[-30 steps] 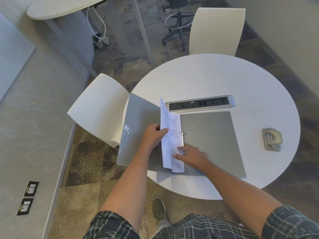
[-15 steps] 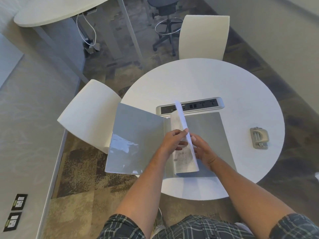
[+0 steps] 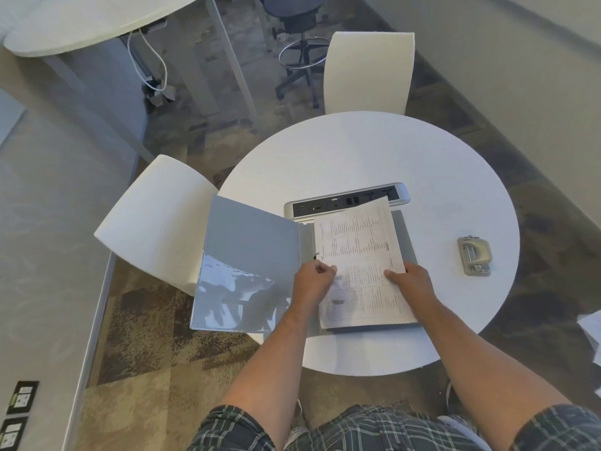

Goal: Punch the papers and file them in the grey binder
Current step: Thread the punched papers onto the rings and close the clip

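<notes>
While one grey binder (image 3: 247,268) lies open on the round white table (image 3: 374,151), its left cover hanging past the table's edge, one stack of printed papers (image 3: 361,252) rests flat on its right half. One hole punch (image 3: 474,255) sits well apart to the right, one power strip (image 3: 344,200) lies just behind the binder, and two white chairs stand by: one chair (image 3: 156,222) at the left, another chair (image 3: 369,73) at the far side.

Both forearms reach in from below. The left hand (image 3: 313,279) is curled nearly into a fist at the papers' left edge, close to the rings; whether it pinches a sheet I cannot tell. The right hand (image 3: 408,281) lies palm down, fingers bent over the papers' right edge, pressing there.

The binder is smooth plastic with a glossy clear pocket low on the inside cover. The papers are thin, white and densely printed. The punch is dull metal, blocky with rounded corners.
</notes>
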